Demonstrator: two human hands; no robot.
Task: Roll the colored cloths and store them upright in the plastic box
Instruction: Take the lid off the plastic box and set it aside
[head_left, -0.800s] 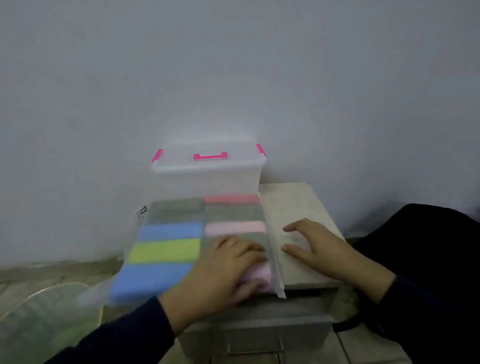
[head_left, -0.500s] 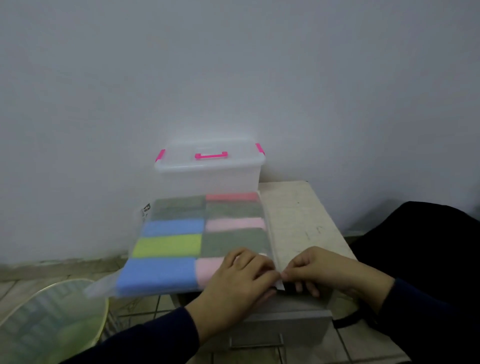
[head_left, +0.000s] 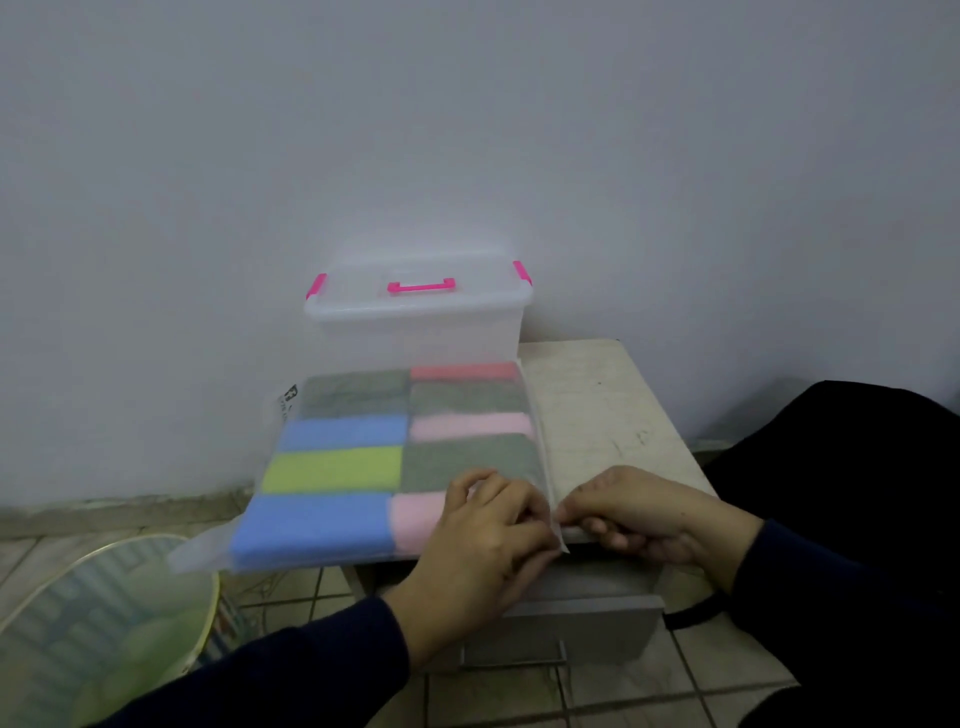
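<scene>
Both hands pinch the bag's corner at 5 o'clock: left hand (head_left: 488, 540) steadying the bag (head_left: 395, 467), right hand (head_left: 639, 512) should peel its flap gently.

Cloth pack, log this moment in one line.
cloth pack sealed | both hands pinch its right edge: left hand, right hand | plastic box lidded

small cabinet (head_left: 597, 410), plastic box (head_left: 415, 327), cloth pack (head_left: 363, 467)
</scene>
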